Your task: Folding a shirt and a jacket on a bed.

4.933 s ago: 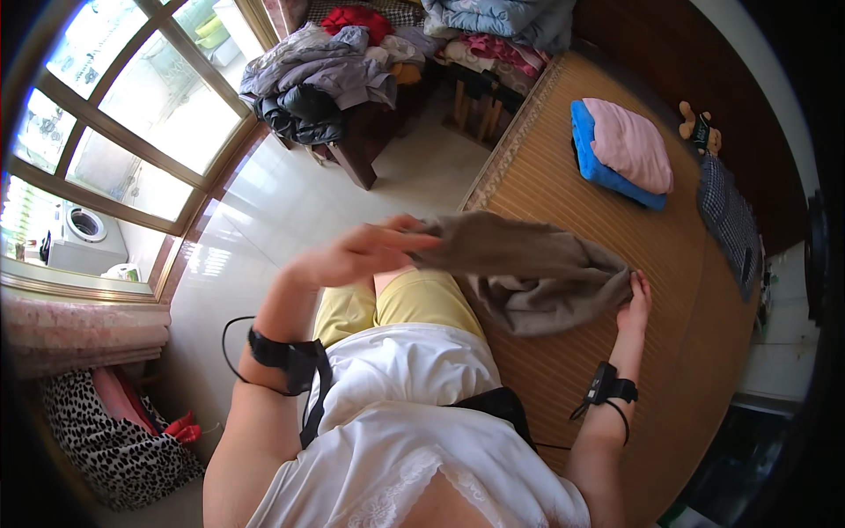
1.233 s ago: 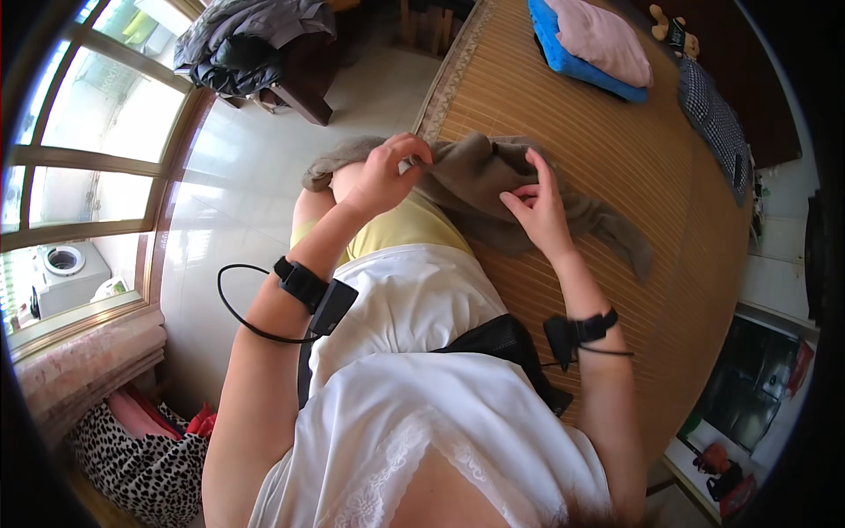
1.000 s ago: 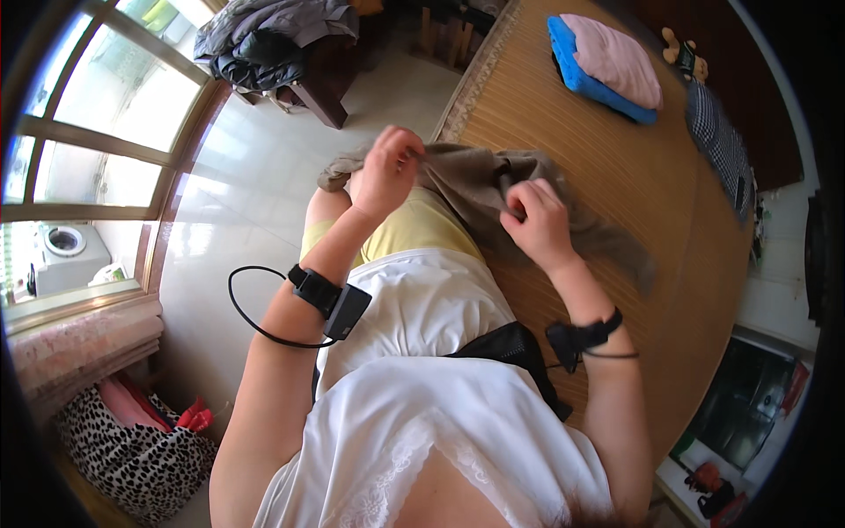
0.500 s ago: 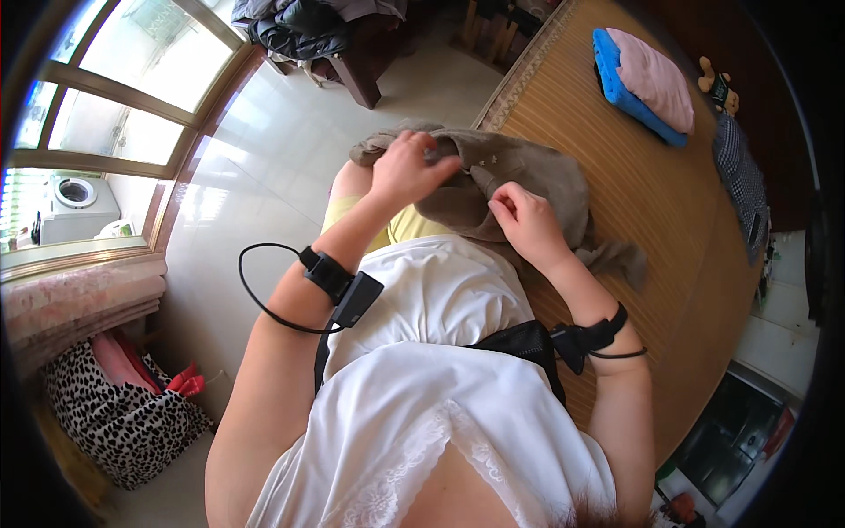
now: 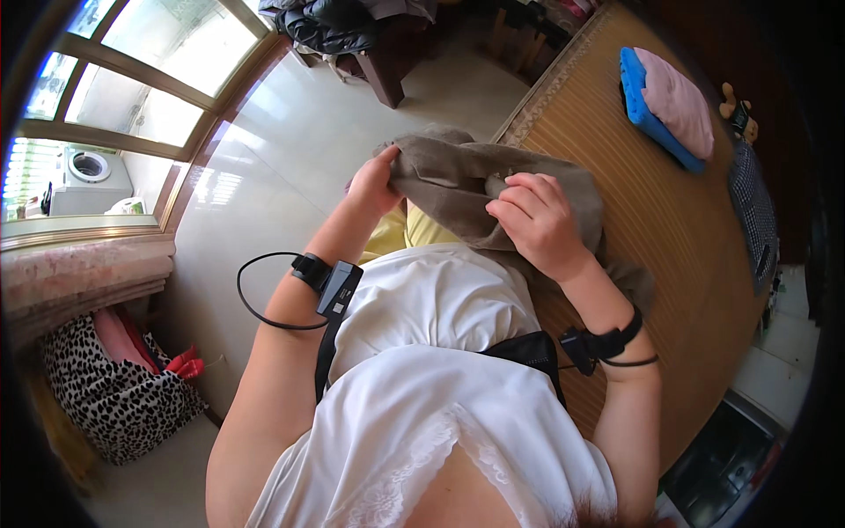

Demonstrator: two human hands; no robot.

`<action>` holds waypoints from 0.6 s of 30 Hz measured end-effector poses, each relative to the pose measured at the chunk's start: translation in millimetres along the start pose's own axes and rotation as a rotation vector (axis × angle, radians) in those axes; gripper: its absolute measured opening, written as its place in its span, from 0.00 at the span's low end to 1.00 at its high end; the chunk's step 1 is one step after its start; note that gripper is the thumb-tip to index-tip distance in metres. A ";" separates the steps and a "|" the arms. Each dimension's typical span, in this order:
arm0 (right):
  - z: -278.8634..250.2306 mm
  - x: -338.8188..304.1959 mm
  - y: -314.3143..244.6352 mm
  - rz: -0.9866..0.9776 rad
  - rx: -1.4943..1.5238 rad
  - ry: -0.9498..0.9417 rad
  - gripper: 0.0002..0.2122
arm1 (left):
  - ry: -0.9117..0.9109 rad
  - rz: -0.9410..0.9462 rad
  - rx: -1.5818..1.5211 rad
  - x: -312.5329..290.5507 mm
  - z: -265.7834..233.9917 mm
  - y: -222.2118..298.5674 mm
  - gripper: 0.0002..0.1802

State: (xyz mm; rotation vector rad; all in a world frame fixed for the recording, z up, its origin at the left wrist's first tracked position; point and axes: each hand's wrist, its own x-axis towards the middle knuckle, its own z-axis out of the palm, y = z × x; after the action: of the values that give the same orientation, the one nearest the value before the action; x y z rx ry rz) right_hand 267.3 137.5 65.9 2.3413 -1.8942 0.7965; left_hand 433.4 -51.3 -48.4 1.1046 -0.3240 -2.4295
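Observation:
A brown-grey garment lies bunched across my knees and partly on the striped mat to the right; which kind of clothing it is I cannot tell. At its left end my left hand grips the cloth, thumb on top and fingers mostly hidden under the fold. My right hand is closed in a pinch on the garment's near edge, right of the middle. Between the two hands the fabric is drawn into a loose fold. A trailing part of it hangs past my right wrist.
The bed with its striped mat runs along my right. On it are a folded pink and blue stack, a small teddy bear and a checked cloth. A spotted bag stands on the floor at left.
My left hand has gone from spread fingers above the cloth to gripping its left end. My right hand has lifted slightly, still pinching the edge. The cloth between them is spread wider.

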 end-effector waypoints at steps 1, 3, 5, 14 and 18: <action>-5.3 3.1 -6.0 -0.112 0.003 0.116 0.06 | 0.026 -0.008 0.038 3.8 -11.7 -4.5 0.16; -3.5 5.2 -12.1 -0.081 0.159 0.049 0.06 | 0.017 -0.044 0.078 17.7 -32.3 -5.3 0.18; 12.1 1.6 -9.2 0.027 0.205 -0.053 0.08 | 0.051 0.161 0.647 24.9 -43.2 -5.4 0.19; 31.9 -7.6 9.7 0.209 0.161 -0.383 0.08 | -0.146 0.426 1.196 8.6 -10.7 5.7 0.12; 16.1 3.8 1.2 -0.054 0.102 0.019 0.04 | -0.037 0.467 0.955 -2.2 24.6 1.0 0.13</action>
State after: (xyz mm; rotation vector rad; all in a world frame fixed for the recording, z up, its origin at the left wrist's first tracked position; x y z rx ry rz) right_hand 272.6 128.4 53.1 2.4221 -1.8156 0.9282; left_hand 416.3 -50.4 -30.6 1.1306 -1.6588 -1.8469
